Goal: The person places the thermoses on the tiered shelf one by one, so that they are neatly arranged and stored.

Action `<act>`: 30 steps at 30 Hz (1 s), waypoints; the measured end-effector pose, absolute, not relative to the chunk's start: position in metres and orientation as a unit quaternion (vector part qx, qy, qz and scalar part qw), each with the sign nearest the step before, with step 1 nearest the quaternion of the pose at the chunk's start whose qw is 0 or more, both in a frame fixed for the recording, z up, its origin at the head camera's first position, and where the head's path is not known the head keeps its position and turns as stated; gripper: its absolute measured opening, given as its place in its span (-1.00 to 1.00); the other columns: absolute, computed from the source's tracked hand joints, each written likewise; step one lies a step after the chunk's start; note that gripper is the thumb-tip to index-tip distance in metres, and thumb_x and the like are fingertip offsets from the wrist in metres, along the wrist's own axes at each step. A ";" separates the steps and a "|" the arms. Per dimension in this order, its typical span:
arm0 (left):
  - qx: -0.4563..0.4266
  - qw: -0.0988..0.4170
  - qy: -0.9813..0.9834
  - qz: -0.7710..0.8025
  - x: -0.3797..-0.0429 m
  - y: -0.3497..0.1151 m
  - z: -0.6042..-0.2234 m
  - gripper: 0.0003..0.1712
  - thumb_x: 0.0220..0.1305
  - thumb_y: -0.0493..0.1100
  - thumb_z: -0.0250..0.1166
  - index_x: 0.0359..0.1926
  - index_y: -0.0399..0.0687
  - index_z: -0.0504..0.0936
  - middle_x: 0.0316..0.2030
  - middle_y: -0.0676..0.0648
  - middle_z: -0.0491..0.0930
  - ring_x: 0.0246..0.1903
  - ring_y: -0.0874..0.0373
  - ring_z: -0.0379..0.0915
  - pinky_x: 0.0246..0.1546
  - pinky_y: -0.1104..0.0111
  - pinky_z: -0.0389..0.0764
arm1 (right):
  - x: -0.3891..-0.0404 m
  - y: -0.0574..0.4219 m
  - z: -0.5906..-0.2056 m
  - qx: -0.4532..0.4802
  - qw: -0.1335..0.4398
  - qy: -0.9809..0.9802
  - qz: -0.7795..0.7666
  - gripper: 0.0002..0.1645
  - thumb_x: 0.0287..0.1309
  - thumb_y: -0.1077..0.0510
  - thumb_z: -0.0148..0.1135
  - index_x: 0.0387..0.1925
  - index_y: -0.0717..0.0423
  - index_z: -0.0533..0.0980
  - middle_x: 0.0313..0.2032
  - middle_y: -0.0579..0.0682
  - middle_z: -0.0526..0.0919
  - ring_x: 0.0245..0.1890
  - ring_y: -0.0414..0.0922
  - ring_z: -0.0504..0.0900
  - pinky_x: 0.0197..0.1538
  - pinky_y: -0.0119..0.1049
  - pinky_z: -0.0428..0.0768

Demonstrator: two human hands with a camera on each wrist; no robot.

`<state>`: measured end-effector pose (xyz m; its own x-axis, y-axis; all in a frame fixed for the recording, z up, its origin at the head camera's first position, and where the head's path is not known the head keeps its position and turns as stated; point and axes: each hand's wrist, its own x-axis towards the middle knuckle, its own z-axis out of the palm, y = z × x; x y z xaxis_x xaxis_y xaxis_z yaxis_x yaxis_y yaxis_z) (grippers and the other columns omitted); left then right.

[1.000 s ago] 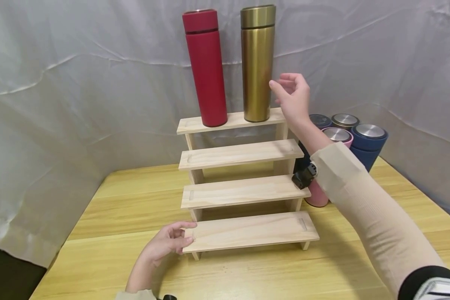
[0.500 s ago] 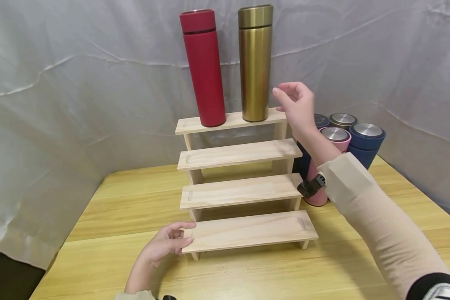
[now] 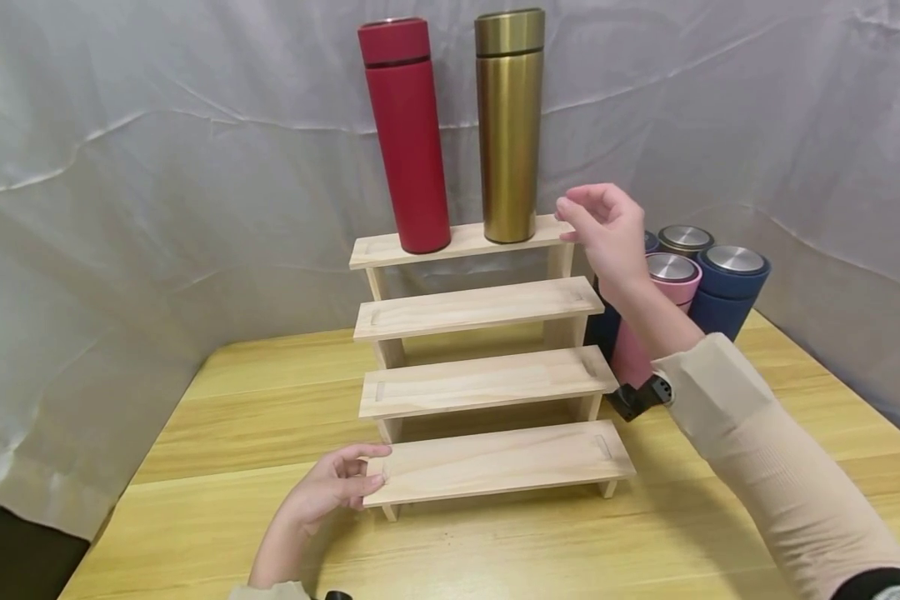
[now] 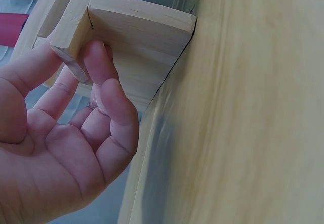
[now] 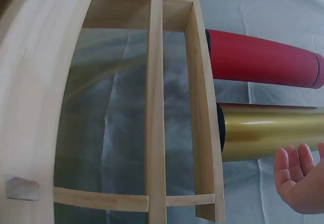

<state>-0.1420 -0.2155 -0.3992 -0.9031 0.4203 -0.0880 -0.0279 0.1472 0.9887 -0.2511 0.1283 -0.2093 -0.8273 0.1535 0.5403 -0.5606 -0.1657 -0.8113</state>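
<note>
A wooden four-step display stand (image 3: 487, 379) stands on the table. With thumb and fingers, my left hand (image 3: 330, 487) grips the left end of its lowest board; the left wrist view shows the fingertips (image 4: 98, 57) at the board's corner. My right hand (image 3: 607, 229) hangs in the air near the right end of the top step, fingers loosely bent and holding nothing. On that top step a red thermos bottle (image 3: 405, 142) and a gold thermos bottle (image 3: 510, 133) stand upright side by side. In the right wrist view the right hand (image 5: 304, 181) is beside the gold bottle, apart from it.
Right of the stand, several more bottles cluster on the table (image 3: 255, 400), among them a pink one (image 3: 675, 279) and a blue one (image 3: 731, 287). My right forearm partly covers them. A grey cloth (image 3: 232, 183) hangs behind and along both sides.
My right hand has drawn away from the gold bottle, moving down and to the right. My left hand stays on the lowest board, and both bottles keep their places on the top step.
</note>
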 end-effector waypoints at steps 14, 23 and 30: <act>0.130 0.178 0.735 0.641 -0.142 -0.214 -0.398 -0.46 0.10 -0.29 0.24 0.09 -0.43 0.32 -0.55 0.02 0.28 -0.66 0.31 0.24 -0.48 0.43 0.45 | -0.229 0.142 -0.227 0.199 0.223 -0.625 0.721 -0.90 0.06 0.35 0.17 -0.44 0.10 0.51 -0.40 -0.06 0.58 -0.39 -0.21 0.51 -0.37 -0.46 0.54; 0.131 0.179 0.735 0.640 -0.142 -0.214 -0.398 -0.45 0.11 -0.28 0.23 0.10 -0.44 0.31 -0.55 0.01 0.29 -0.66 0.31 0.25 -0.47 0.42 0.45 | -0.213 0.151 -0.236 0.207 0.197 -0.629 0.723 -0.93 0.06 0.32 0.18 -0.41 0.11 0.52 -0.41 -0.03 0.58 -0.39 -0.20 0.54 -0.33 -0.45 0.54; 0.126 0.182 0.733 0.643 -0.142 -0.214 -0.398 -0.45 0.10 -0.29 0.24 0.10 -0.44 0.31 -0.55 0.01 0.28 -0.67 0.31 0.25 -0.47 0.42 0.46 | -0.202 0.158 -0.244 0.211 0.192 -0.650 0.704 -0.94 0.07 0.32 0.18 -0.36 0.17 0.53 -0.37 -0.03 0.60 -0.34 -0.20 0.56 -0.30 -0.46 0.54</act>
<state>-0.1423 -0.2140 -0.3978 -0.9018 0.4193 -0.1042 -0.0483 0.1418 0.9887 -0.2022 0.1579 -0.2437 -0.8370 -0.0031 0.5472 -0.5451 -0.0812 -0.8344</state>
